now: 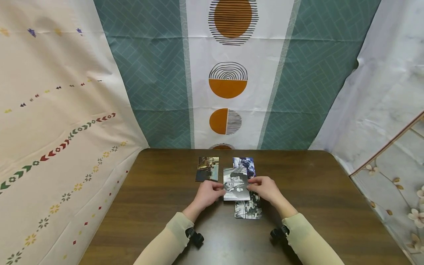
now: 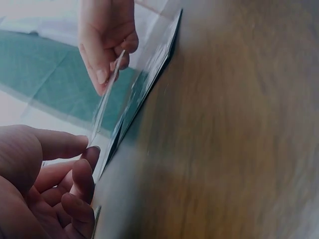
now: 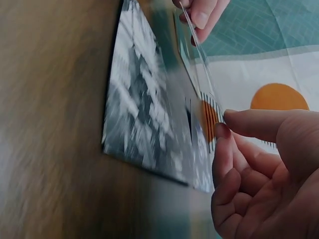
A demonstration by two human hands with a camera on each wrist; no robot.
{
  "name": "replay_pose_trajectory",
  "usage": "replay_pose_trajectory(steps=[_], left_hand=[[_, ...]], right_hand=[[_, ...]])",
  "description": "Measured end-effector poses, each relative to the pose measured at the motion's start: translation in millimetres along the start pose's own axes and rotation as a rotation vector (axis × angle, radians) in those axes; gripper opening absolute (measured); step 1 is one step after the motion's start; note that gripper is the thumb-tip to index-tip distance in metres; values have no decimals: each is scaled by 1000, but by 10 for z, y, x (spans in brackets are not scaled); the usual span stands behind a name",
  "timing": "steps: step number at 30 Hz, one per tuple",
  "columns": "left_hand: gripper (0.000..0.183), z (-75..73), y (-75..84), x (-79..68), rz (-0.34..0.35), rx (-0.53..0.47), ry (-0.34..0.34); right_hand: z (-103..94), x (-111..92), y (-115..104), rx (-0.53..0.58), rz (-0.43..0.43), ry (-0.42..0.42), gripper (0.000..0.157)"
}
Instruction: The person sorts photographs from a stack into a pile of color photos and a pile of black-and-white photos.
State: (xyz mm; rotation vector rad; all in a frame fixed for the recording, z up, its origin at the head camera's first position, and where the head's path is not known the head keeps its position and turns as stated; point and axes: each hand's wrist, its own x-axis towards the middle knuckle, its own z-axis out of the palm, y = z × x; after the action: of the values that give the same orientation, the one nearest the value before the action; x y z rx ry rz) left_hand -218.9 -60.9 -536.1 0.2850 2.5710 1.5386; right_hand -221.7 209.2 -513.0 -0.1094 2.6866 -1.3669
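A black-and-white photo print [image 1: 236, 184] is held between both hands, raised above the table. My left hand [image 1: 208, 193] pinches its left edge between thumb and fingers, and my right hand [image 1: 266, 189] pinches the right edge the same way. In the left wrist view the held print [image 2: 103, 110] shows almost edge-on. Under and in front of it lies another black-and-white print [image 1: 248, 209], partly covered in the head view. A blue-toned print [image 1: 246, 163] peeks out behind. Left of that, a colour print [image 1: 208, 168] lies flat, near my left fingers.
The prints lie on a brown wooden table [image 1: 159, 198]. Behind its far edge hangs a green and white cloth [image 1: 159, 92] with orange circles. Pale patterned cloths hang at the left [image 1: 66, 147] and right [image 1: 374, 110] sides.
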Motion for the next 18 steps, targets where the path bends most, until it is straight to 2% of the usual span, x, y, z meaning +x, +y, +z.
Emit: replay_pose_trajectory(steps=[5,12,18], left_hand=[[28,106,47,-25,-2,8,-48],[29,240,125,-39,-22,4,-78],[28,305,160,-72,-40,10,-113]], right_hand=[[-99,-101,103,-35,25,-18,27],[-192,-185,195,-32,36,-34,26],[-252,-249,229,-96,48,-33,20]])
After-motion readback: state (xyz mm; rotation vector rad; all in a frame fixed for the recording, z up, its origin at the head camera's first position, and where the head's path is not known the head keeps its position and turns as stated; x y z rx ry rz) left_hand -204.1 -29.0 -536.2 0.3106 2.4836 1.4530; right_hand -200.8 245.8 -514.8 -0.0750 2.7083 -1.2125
